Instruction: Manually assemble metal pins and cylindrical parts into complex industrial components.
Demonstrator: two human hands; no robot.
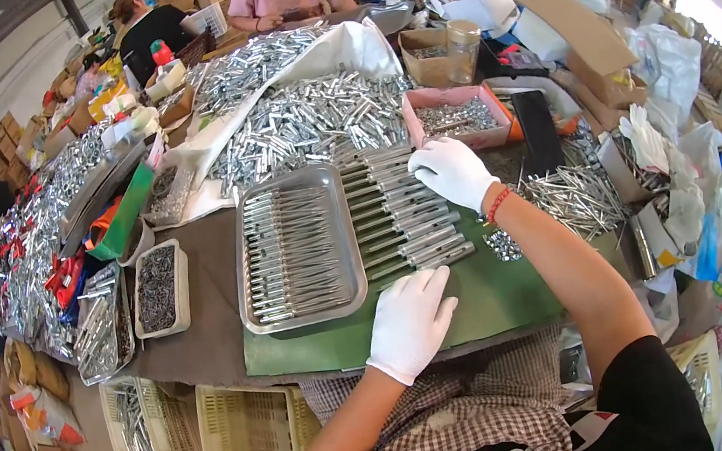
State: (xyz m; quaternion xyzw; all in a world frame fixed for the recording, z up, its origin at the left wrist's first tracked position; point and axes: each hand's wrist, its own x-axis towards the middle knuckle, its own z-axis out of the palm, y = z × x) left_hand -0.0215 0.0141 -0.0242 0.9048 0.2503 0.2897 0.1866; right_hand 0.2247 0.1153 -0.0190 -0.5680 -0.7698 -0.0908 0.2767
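My right hand (455,175), in a white glove, reaches over the far end of a row of metal rods (410,208). Its fingers are bent and closed around the thick end of one rod. These silver rods, thicker at their right ends, lie side by side on a green mat (333,348). At the near end of that row is my gloved left hand (410,323), fingers stretched and thumb apart, holding nothing; the fingertips are close to the nearest rod, contact unclear. Left of the row, a shallow metal tray (358,268) contains many slender pointed rods in neat order.
Behind lies a big heap of short metal parts (298,127) on white sheeting. A pink box (413,123) of small parts stands beyond my right hand, near loose thin rods (570,200). A white bin (185,286) of dark screws sits left. Yellow crates (249,441) stand below the table.
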